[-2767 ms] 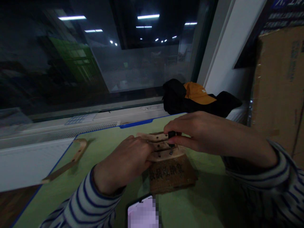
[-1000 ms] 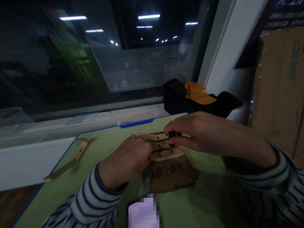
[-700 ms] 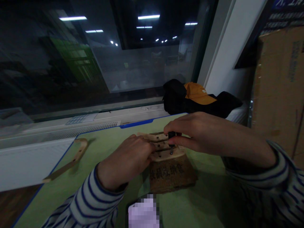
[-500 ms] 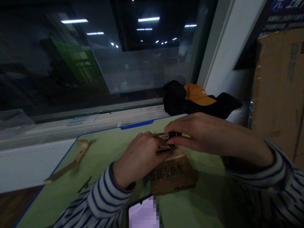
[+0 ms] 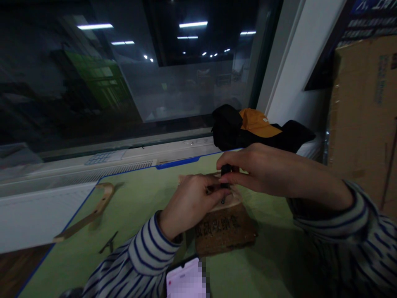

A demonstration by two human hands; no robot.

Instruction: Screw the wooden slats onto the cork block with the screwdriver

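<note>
Between the thumb and fingers of my right hand (image 5: 245,167) is a short black cylindrical handle (image 5: 226,169), held upright. My left hand (image 5: 194,198) is closed just beside it, thumb and forefinger pinched near the handle's lower end; what they hold is hidden. Below the fingertips lies a pale wooden piece (image 5: 234,199), partly covered by my hands, with a small dark spot or tip showing on it. It rests at the far side of a brown cardboard piece (image 5: 226,238) with dark handwritten characters.
On the green table mat (image 5: 139,198) lie a curved wooden strip (image 5: 99,209) and a small dark metal tool (image 5: 109,243) at left. A phone (image 5: 186,279) is at the near edge. Behind, an orange cap (image 5: 259,123) sits on black cloth. A tall cardboard box (image 5: 362,124) stands right.
My left hand has shifted, its fingers now pinched closer under the black handle. The handle stands slightly higher and more upright in my right hand, which has barely moved.
</note>
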